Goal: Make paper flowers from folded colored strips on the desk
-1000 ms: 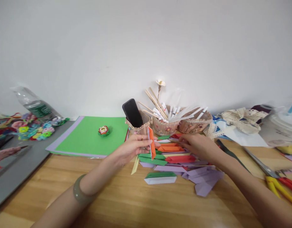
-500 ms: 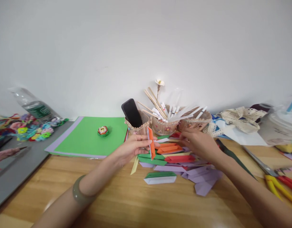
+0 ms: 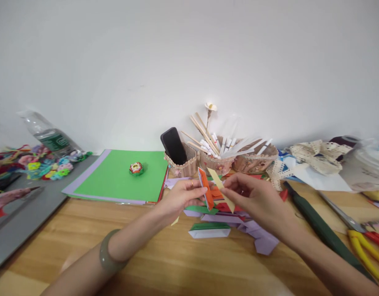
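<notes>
My left hand (image 3: 182, 196) pinches a folded orange paper piece (image 3: 205, 189) and holds it upright above the pile. My right hand (image 3: 252, 197) pinches a folded yellow paper piece (image 3: 220, 190), held slanted right beside the orange one. Under both hands lies a pile of folded paper pieces (image 3: 238, 224) in purple, red and green. A green and white folded piece (image 3: 209, 230) rests on the wooden table (image 3: 164, 263) at the pile's near edge.
Behind the pile stand small woven cups, one with a black phone (image 3: 173, 145) and one with sticks and pens (image 3: 212, 144). Green paper sheets (image 3: 121, 181) with a small paper flower (image 3: 136, 168) lie left. Scissors (image 3: 356, 230), a dark green roll (image 3: 319, 228) and lace (image 3: 312, 154) lie right.
My right hand has lifted off the pile with a yellow folded piece and brought it next to the orange piece. My left hand has shifted slightly right.
</notes>
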A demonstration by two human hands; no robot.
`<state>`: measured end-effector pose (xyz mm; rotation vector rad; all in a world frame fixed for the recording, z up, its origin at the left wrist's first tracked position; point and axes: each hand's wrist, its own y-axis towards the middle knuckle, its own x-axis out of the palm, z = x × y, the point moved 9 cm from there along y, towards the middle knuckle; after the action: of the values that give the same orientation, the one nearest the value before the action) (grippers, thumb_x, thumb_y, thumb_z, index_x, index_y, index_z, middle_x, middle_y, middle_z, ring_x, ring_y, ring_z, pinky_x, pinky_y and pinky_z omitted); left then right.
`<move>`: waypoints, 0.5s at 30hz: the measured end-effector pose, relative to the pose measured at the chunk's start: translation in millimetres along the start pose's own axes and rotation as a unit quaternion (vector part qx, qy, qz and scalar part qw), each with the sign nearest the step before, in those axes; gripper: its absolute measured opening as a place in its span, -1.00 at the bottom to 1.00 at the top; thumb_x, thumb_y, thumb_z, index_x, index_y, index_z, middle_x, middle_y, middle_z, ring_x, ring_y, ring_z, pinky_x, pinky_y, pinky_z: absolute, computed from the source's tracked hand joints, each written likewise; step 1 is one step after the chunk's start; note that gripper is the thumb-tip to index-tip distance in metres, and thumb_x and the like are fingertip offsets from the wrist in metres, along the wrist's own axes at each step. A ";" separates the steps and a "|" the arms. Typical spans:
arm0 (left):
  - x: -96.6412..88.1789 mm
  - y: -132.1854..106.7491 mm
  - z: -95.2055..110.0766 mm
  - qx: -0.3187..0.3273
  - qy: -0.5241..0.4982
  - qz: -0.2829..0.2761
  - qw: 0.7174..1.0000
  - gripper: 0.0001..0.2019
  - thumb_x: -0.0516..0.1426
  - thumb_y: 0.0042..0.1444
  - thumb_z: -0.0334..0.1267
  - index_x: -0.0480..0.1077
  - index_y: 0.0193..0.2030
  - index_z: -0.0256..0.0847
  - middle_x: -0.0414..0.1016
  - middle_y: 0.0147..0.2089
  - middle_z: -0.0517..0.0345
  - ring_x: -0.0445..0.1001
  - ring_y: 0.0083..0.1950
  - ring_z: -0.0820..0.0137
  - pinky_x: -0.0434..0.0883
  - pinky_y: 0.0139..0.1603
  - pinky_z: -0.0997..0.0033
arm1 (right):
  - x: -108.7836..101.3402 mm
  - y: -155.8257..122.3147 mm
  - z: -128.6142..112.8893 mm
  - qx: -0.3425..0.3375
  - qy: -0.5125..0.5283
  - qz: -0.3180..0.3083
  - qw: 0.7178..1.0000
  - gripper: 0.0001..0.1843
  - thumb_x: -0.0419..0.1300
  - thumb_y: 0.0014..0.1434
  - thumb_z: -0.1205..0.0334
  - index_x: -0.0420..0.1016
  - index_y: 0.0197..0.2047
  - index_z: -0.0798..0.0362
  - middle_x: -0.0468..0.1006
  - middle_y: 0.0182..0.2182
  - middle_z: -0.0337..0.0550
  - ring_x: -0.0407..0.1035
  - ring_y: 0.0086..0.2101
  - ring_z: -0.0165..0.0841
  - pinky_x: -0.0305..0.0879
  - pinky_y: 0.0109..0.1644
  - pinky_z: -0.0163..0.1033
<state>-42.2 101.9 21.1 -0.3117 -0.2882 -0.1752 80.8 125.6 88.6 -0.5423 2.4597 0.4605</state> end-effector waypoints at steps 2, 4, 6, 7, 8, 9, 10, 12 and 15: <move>6.6 -1.2 -2.4 0.009 -0.022 -0.008 1.000 -0.73 0.26 -0.12 -0.22 0.51 -0.25 -0.30 0.52 -0.31 0.05 0.42 -0.35 0.48 0.34 -0.28 0.50 | 9.7 -5.8 -5.8 -0.017 -0.019 0.011 1.000 -0.87 0.10 0.11 0.18 0.40 -0.37 0.03 0.50 -0.56 -0.25 0.36 -0.56 -0.43 0.22 -0.55 -0.37; 10.8 -2.6 -3.5 0.018 -0.039 -0.012 0.999 -0.77 0.26 -0.12 -0.24 0.51 -0.30 -0.29 0.51 -0.32 0.07 0.41 -0.34 0.49 0.33 -0.27 0.49 | 17.1 -9.7 -7.3 -0.028 -0.051 0.013 0.998 -0.89 0.09 0.12 0.22 0.42 -0.34 0.03 0.53 -0.53 -0.24 0.37 -0.56 -0.43 0.24 -0.52 -0.37; 12.4 -4.0 -4.4 0.025 -0.046 -0.011 0.999 -0.79 0.26 -0.12 -0.25 0.51 -0.31 -0.27 0.50 -0.31 0.10 0.40 -0.32 0.50 0.33 -0.24 0.50 | 21.9 -11.8 -7.7 -0.043 -0.073 0.011 0.996 -0.89 0.09 0.13 0.25 0.43 -0.32 0.03 0.55 -0.50 -0.22 0.39 -0.54 -0.42 0.26 -0.50 -0.37; 12.8 -4.7 -4.6 0.028 -0.046 -0.012 0.998 -0.80 0.26 -0.11 -0.25 0.51 -0.30 -0.27 0.50 -0.30 0.10 0.40 -0.31 0.49 0.32 -0.24 0.50 | 23.1 -12.5 -8.8 -0.053 -0.081 0.012 0.995 -0.89 0.09 0.13 0.26 0.43 -0.31 0.03 0.56 -0.49 -0.22 0.40 -0.53 -0.42 0.26 -0.49 -0.36; 13.2 -5.3 -4.7 0.031 -0.045 -0.014 0.998 -0.80 0.25 -0.10 -0.25 0.52 -0.29 -0.26 0.51 -0.29 0.11 0.40 -0.29 0.49 0.32 -0.23 0.50 | 24.0 -13.0 -10.5 -0.066 -0.088 0.011 0.994 -0.89 0.08 0.13 0.28 0.43 -0.31 0.03 0.56 -0.48 -0.23 0.41 -0.51 -0.41 0.27 -0.47 -0.36; 13.4 -5.9 -4.5 0.034 -0.044 -0.015 0.998 -0.80 0.25 -0.09 -0.25 0.52 -0.29 -0.25 0.51 -0.28 0.11 0.40 -0.28 0.48 0.32 -0.23 0.50 | 24.7 -13.2 -12.7 -0.078 -0.094 0.009 0.992 -0.88 0.08 0.14 0.30 0.44 -0.32 0.03 0.56 -0.47 -0.23 0.42 -0.49 -0.41 0.27 -0.45 -0.36; 13.9 -6.3 -4.2 0.036 -0.044 -0.019 0.998 -0.80 0.24 -0.09 -0.25 0.52 -0.28 -0.25 0.51 -0.27 0.11 0.41 -0.28 0.47 0.32 -0.23 0.49 | 25.3 -13.5 -15.4 -0.093 -0.098 0.005 0.991 -0.87 0.07 0.14 0.31 0.44 -0.32 0.04 0.56 -0.46 -0.23 0.42 -0.47 -0.40 0.28 -0.43 -0.35; 14.4 -6.7 -3.3 0.038 -0.047 -0.022 0.998 -0.80 0.24 -0.08 -0.24 0.52 -0.28 -0.25 0.51 -0.29 0.11 0.41 -0.28 0.46 0.33 -0.21 0.47 | 26.3 -13.3 -20.2 -0.115 -0.091 -0.008 0.989 -0.83 0.04 0.16 0.32 0.46 -0.30 0.04 0.58 -0.39 -0.19 0.44 -0.40 -0.38 0.31 -0.36 -0.33; 12.4 -5.6 -3.1 0.034 -0.051 -0.010 0.998 -0.79 0.26 -0.12 -0.23 0.52 -0.31 -0.26 0.51 -0.32 0.12 0.41 -0.29 0.45 0.33 -0.19 0.44 | 26.9 -11.5 -22.1 -0.118 -0.059 -0.028 0.991 -0.79 0.02 0.18 0.31 0.47 -0.22 0.02 0.59 -0.26 -0.14 0.45 -0.30 -0.35 0.34 -0.27 -0.30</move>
<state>-30.9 94.1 23.7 -0.2510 -0.3973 -0.1701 55.9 98.7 87.4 -0.6573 2.2852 0.7446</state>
